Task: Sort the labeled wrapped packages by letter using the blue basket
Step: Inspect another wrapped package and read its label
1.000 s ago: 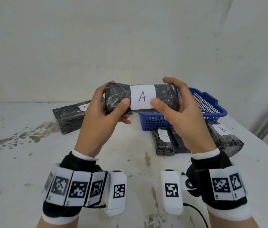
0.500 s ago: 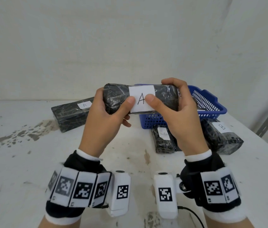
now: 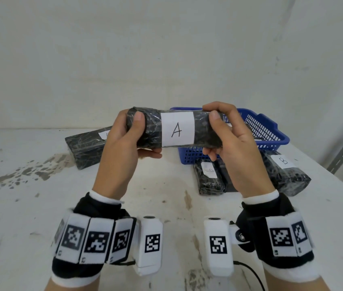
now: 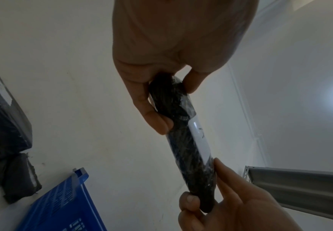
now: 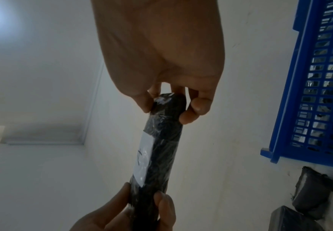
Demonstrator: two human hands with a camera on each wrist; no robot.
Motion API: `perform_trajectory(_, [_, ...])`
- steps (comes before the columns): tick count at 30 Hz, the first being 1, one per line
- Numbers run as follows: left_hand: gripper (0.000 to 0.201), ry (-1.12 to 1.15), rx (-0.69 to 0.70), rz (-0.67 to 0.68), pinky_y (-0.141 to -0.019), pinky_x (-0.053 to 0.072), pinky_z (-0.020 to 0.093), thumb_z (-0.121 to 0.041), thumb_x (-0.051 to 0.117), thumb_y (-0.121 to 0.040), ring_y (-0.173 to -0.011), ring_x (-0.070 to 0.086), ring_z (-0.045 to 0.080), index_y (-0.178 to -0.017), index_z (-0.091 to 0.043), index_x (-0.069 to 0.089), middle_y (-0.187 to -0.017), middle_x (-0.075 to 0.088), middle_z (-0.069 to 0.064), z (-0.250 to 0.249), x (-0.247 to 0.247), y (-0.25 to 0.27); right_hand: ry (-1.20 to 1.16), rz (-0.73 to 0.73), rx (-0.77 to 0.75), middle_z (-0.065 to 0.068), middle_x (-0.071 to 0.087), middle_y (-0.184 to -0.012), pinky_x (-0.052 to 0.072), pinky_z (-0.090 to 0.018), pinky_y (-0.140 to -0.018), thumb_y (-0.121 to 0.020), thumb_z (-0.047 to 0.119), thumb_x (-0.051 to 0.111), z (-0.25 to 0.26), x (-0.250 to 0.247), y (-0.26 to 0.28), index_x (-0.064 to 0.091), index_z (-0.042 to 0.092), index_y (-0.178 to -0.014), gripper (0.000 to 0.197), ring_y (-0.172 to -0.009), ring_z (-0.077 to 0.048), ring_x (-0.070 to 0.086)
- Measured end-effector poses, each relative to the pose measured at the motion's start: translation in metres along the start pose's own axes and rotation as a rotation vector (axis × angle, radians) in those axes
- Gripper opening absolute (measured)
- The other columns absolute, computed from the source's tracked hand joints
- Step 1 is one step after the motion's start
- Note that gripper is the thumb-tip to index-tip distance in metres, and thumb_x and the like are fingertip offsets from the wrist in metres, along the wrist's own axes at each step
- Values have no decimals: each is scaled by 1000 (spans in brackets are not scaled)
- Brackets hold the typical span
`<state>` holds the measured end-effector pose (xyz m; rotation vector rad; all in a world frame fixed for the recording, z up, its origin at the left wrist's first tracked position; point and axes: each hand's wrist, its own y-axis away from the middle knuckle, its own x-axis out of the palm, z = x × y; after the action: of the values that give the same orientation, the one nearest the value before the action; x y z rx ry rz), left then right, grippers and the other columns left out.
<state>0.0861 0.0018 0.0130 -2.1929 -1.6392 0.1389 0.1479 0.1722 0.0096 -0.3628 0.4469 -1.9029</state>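
Above the white, stained tabletop [image 3: 29, 206], two hands hold one black, crinkly plastic-wrapped package [image 3: 151, 131] level, its white paper label reading "A". The left hand [image 3: 122, 148] and right hand [image 3: 235, 143] each curl fingers [image 3: 139, 118] around one rounded end. On the tabletop lie three more visible wrapped packages and one blue mesh plastic basket [image 3: 271, 131] behind.

Head view downward; wrist views close, upward, sharing package [image 3: 174, 130].
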Motion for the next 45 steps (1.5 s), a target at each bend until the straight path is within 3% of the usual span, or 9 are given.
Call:
perform_trajectory(5, [26, -24, -15, -6, -61, 60, 40, -30, 41, -103, -68, 67, 25, -108, -8, 54, -101, 67, 13, 1, 1, 0, 15, -10, 19, 5, 63, -86, 41, -14, -47, -104, 24, 51, 0, 3, 1, 61, 27, -106, 11, -59, -2, 55])
perform_trajectory(10, [18, -80, 6, -1, -55, 57, 30, -30, 55, -96, -75, 69, 27, -105, -15, 54, -100, 68, 9, 4, 4, 2, 54, -65, -7, -6, 68, -111, 49, -15, -60, -94, 26, 67, -6, 7, 1, 60, 33, -101, 11, -91, -11, 67])
perform_trajectory(13, [20, -107, 34, -17, -52, 55, 29, -28, 62, -92, -63, 67, 21, -105, -15, 54, -91, 67, 5, 7, 6, 3, 45, -90, -28, -6, 66, -112, 49, -13, -59, -92, 24, 71, -8, 9, 1, 59, 27, -102, 16, -92, -11, 67])
perform_trajectory(19, [24, -133, 46, -27, -53, 56, 26, -29, 69, -85, -61, 67, 15, -101, -22, 53, -86, 67, -4, 8, 7, 4, 76, -65, -52, -4, 69, -104, 61, -32, -71, -82, 25, 82, -8, 10, 4, 57, 27, -108, 36, -92, -21, 70])
perform_trajectory(25, [21, -126, 62, -8, -56, 58, 27, -27, 68, -86, -69, 71, 14, -100, -25, 52, -93, 66, -4, 9, 8, 5, 109, -88, -72, -3, 66, -107, 60, -28, -69, -81, 25, 82, -7, 12, 6, 54, 25, -110, 40, -90, -14, 69])
perform_trajectory(30, [19, -112, 92, 30, -56, 57, 27, -23, 66, -89, -66, 69, 12, -98, -26, 49, -75, 68, -17, 12, 11, 5, 94, -95, -88, -7, 62, -105, 59, -29, -77, -87, 22, 77, -8, 12, 5, 53, 19, -111, 34, -91, -14, 66])
perform_trajectory(35, [19, -36, 98, 50, -64, 57, 30, -27, 66, -86, -79, 68, 11, -99, -25, 53, -86, 66, -11, 10, 10, 4, -4, -133, -58, -12, 68, -114, 57, -43, -90, -81, 35, 81, -14, 12, 2, 47, 34, -127, 57, -103, -24, 70])
perform_trajectory(39, [21, 1, 119, 1, -69, 57, 35, -33, 65, -83, -84, 66, 15, -100, -23, 59, -89, 65, -5, 6, 8, 3, 16, -106, -66, -5, 71, -106, 55, -51, -96, -86, 31, 76, -13, 11, 2, 61, 22, -116, 35, -102, -24, 70])
perform_trajectory(45, [18, 53, 45, -5, -82, 46, 44, -32, 48, -99, -80, 63, 11, -94, -22, 63, -82, 68, -11, 5, 4, 2, 29, -30, 17, 2, 66, -94, 46, -19, -57, -100, 38, 55, -6, 7, 1, 65, 26, -109, 18, -72, -13, 54])
